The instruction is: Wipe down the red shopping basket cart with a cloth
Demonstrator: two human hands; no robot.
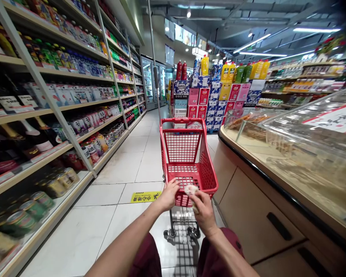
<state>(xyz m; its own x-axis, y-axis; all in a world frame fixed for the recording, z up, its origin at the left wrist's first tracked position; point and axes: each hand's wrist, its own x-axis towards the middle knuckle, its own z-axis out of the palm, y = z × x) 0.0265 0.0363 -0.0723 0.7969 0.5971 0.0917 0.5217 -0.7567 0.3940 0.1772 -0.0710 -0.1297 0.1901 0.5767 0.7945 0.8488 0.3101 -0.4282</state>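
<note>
**Pinching a White Wad Over a Red Shopping Cart**

The right hand came in from below, its forearm slanting up and inward, knuckles raised and fingers curled. Its grip was pressed together on a crumpled white wad, which was held at the near end of the red shopping cart; whether the wad touched the rim could not be told. The left hand lay just beside it, near the cart's near left corner, with the wrist slightly bent, the back of the hand upward and the fingers loosely spread, pointing forward and toward the right hand. Whether those fingers rested on the plastic was unclear.

The cart's basket had latticed walls and a gridded floor, and it stood on casters over pale tiles. To the right, a table with dark-handled fronts carried a clear display case, with brown food sticks inside its far section. Beyond the cart, stacked drink cartons bore yellow bottles and other bottles on top. Along the left, the shelving held rows of bottles, with metal cans on the lowest level.
</note>
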